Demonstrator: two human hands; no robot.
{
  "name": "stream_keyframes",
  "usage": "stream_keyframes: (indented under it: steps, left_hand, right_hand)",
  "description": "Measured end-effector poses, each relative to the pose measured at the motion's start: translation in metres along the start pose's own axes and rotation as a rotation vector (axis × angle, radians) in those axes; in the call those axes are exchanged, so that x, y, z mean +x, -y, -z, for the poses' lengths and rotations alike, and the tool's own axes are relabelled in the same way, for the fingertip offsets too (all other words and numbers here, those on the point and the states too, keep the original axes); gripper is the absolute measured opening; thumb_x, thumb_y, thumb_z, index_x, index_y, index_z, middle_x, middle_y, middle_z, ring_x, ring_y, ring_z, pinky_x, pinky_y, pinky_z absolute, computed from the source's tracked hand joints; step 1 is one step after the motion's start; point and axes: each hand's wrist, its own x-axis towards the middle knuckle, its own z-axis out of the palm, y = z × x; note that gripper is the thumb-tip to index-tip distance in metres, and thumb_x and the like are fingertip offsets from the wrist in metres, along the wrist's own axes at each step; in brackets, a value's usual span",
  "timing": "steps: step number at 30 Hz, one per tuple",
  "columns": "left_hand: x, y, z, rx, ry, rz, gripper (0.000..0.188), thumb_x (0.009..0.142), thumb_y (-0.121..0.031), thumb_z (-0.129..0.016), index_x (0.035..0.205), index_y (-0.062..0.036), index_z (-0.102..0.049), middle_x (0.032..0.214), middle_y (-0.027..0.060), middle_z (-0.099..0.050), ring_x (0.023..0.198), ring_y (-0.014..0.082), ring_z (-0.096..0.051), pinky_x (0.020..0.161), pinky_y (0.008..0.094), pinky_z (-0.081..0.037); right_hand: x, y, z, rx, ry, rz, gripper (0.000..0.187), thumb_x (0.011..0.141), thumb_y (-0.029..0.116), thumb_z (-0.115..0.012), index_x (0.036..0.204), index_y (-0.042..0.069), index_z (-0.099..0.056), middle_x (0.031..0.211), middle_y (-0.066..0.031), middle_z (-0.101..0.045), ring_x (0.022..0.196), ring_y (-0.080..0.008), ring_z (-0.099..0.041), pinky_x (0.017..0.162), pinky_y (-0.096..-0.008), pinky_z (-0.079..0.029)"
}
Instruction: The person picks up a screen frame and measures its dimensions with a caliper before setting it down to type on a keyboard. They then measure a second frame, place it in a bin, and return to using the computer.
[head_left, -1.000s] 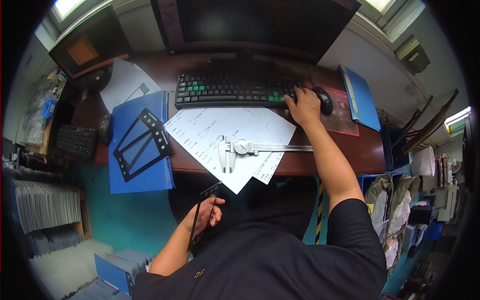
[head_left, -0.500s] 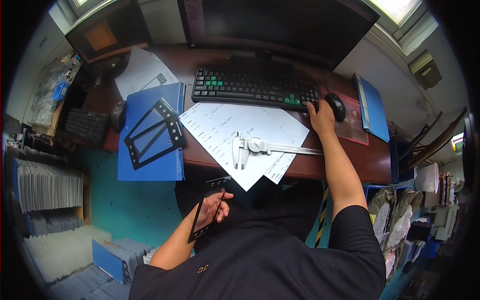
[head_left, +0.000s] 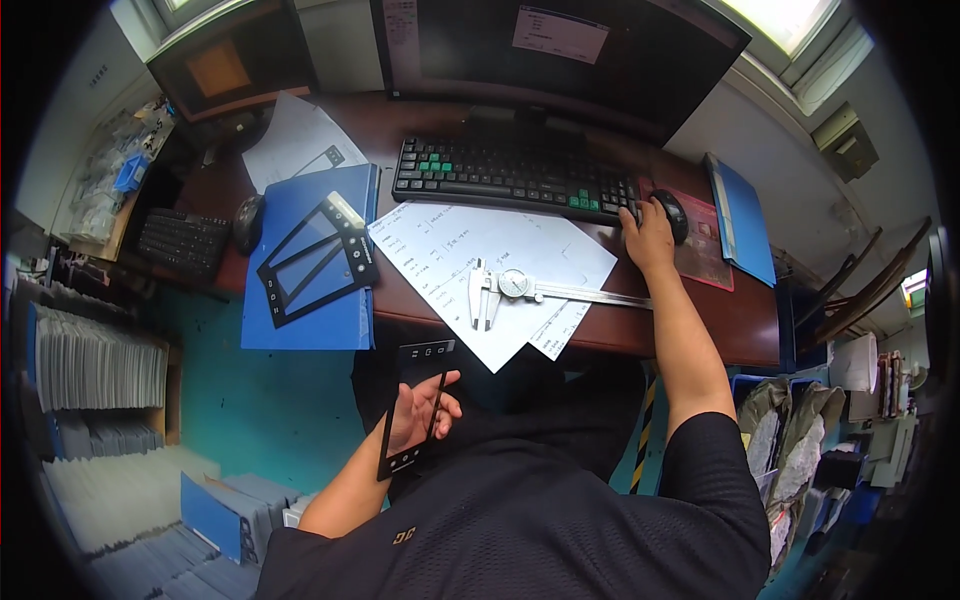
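Note:
My left hand, low in front of my torso, holds a clear glass panel with a black printed border upright by its edges. The fingers show through its clear middle. My right hand rests at the right end of a black keyboard with some green keys, fingers apart and grasping nothing. Just right of it sits a black mouse. A dial caliper lies on handwritten paper sheets in front of the keyboard. Two similar black-bordered panels overlap on a blue folder to the left.
A large monitor stands behind the keyboard, showing a small window. A second keyboard, another mouse and a darker monitor are at left. Racks of stacked sheets fill the lower left. A blue folder leans at right.
A light window has appeared on the large monitor. My left hand has turned the glass panel to face the view more. My right hand stays by the keyboard's end, with slight finger movement.

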Motion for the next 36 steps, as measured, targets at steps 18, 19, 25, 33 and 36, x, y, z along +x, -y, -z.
stream_keyframes:
  steps: [18,19,25,33,36]
  left_hand:
    - [-0.040,0.025,-0.020,-0.091,-0.388,-0.044,0.086,0.101,-0.075,-0.034,0.155,-0.0077,-0.041,0.130,0.0084,-0.057,0.114,0.0204,-0.057,0.098,0.0358,-0.046]
    - [-0.044,0.026,-0.021,-0.087,-0.384,-0.020,0.086,0.101,-0.074,-0.035,0.156,-0.0080,-0.040,0.130,0.0080,-0.057,0.114,0.0203,-0.057,0.098,0.0357,-0.046]
    - [-0.073,0.024,-0.011,-0.177,-0.353,-0.023,0.072,0.103,-0.068,-0.038,0.143,-0.0091,-0.052,0.127,0.0137,-0.063,0.118,0.0281,-0.061,0.100,0.0412,-0.049]
    - [-0.085,-0.040,-0.033,-0.526,0.024,-0.104,0.086,0.099,-0.060,-0.055,0.161,-0.0039,-0.031,0.160,0.0228,-0.040,0.150,0.0378,-0.037,0.119,0.0560,-0.037]
    - [-0.074,-0.068,-0.046,-0.242,-0.133,-0.045,0.067,0.103,-0.023,-0.056,0.161,-0.0044,-0.029,0.151,0.0261,-0.050,0.134,0.0373,-0.056,0.108,0.0502,-0.051]
  right_hand:
    - [-0.065,0.138,0.068,0.156,0.761,0.522,0.039,0.075,0.010,-0.068,0.113,0.006,-0.067,0.104,-0.0194,-0.067,0.102,-0.0388,-0.064,0.091,-0.0460,-0.052]
    - [-0.061,0.144,0.068,0.161,0.768,0.538,0.039,0.075,0.010,-0.068,0.113,0.006,-0.067,0.104,-0.0194,-0.067,0.102,-0.0388,-0.064,0.091,-0.0460,-0.052]
    - [-0.052,0.157,0.065,0.106,0.859,0.485,0.038,0.076,0.012,-0.066,0.113,0.001,-0.064,0.106,-0.0214,-0.068,0.105,-0.0408,-0.065,0.091,-0.0459,-0.053]
    - [-0.074,0.156,0.127,0.314,0.863,0.182,0.048,0.083,0.025,-0.074,0.124,0.002,-0.064,0.106,-0.0246,-0.070,0.103,-0.0383,-0.070,0.091,-0.0419,-0.054]
    - [-0.091,0.161,0.149,0.349,0.857,0.020,0.051,0.082,0.030,-0.077,0.123,0.005,-0.064,0.098,-0.0237,-0.072,0.095,-0.0391,-0.072,0.086,-0.0429,-0.056]
